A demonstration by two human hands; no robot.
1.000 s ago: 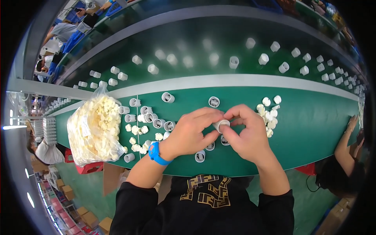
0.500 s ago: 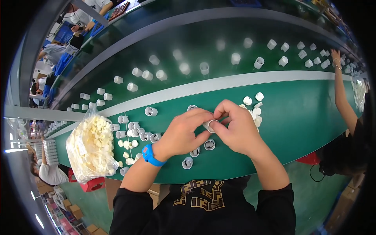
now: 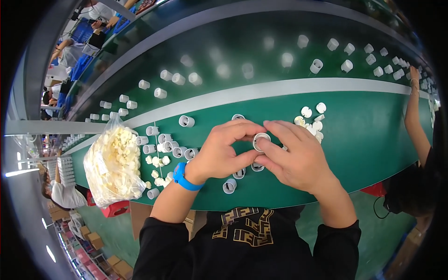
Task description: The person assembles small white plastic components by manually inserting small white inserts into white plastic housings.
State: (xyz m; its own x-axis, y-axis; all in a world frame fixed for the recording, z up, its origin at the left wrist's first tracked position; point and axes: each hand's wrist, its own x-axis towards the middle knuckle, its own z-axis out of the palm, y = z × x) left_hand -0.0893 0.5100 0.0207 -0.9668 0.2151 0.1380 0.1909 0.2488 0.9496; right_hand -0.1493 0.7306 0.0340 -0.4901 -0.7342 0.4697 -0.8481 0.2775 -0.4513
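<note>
In front of me, my left hand (image 3: 222, 152) grips a small white plastic cup (image 3: 258, 137) from the left, its open end tilted up toward me. From the right, my right hand (image 3: 302, 161) closes round the same cup, one fingertip at its mouth and the thumb below. What lies inside the cup is mostly covered by the fingers. Several like cups with dark parts inside stand close under my hands, including one cup (image 3: 229, 186) near the table's front edge. Right of my hands lies a loose group of round white caps (image 3: 306, 112).
A clear bag of cream-coloured pieces (image 3: 114, 163) stands at the left, beside more cups (image 3: 179, 152) and loose pieces (image 3: 157, 161). Beyond a pale rail (image 3: 261, 88), rows of white cups rest on a dark green surface. Another person's arm (image 3: 414, 116) reaches in at the right.
The cup has turned so its mouth faces up more. My right fingers have shifted from a curled pinch to lying straighter over it. The view has also shifted slightly.
</note>
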